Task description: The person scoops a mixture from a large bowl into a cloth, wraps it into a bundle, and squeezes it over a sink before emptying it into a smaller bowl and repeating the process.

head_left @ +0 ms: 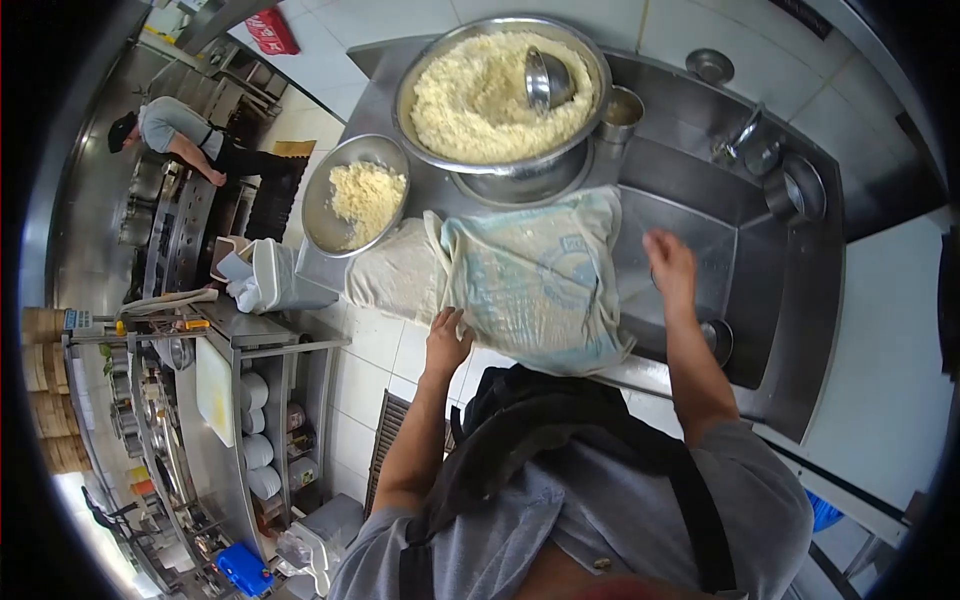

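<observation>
While crumbs (450,110) fill the basin (455,163) (cup (541,80) inside), the bowl (318,205) holds fewer.

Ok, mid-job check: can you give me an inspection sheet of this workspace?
Surface: steel counter beside a sink; no damage seen.
Job's things: large bowl of pale crumbly mix, metal scoop resting in it; smaller bowl with less mix; damp-looking printed cloth spread in front.
Clutter: metal cup beside the large bowl; metal pan near the tap.
Grippers: bare hands; left hand at the cloth's near left edge, grip unclear; right hand over the sink, apparently holding nothing.
Cables: nothing seen.
Surroundings: co-worker off to the left; shelving with stacked white dishes.
</observation>
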Action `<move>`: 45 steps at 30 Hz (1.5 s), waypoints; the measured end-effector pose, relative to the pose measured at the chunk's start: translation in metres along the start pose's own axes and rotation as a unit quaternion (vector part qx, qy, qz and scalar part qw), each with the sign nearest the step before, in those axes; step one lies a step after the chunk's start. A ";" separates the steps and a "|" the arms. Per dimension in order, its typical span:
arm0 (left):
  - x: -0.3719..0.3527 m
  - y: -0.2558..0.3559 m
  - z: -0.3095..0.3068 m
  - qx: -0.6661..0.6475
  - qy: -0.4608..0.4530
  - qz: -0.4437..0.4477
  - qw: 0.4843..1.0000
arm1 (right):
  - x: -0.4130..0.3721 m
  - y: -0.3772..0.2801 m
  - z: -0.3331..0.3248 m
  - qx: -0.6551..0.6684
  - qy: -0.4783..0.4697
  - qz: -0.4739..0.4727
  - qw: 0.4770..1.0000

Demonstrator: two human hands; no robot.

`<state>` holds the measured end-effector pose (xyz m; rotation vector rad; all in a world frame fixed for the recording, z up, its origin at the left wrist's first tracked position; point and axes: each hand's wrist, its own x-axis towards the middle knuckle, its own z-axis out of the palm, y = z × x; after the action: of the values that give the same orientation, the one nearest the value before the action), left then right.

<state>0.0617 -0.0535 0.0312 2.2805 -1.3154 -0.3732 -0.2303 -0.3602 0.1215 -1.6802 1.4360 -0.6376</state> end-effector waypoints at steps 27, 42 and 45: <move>0.283 0.055 -0.125 -0.495 0.031 -0.138 0.857 | 0.237 -0.268 0.126 -0.409 0.030 -0.217 0.886; 0.294 0.044 -0.109 -0.429 0.070 -0.112 0.893 | 0.255 -0.215 0.148 -0.487 -0.054 -0.344 0.801; 0.289 0.047 -0.115 -0.400 0.059 -0.110 0.908 | 0.208 -0.249 0.157 -0.246 -0.140 -0.038 0.958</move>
<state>0.2241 -0.2928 0.1545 1.6990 -0.6486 -0.6889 0.0796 -0.5166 0.2179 -2.1173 1.3970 -0.0645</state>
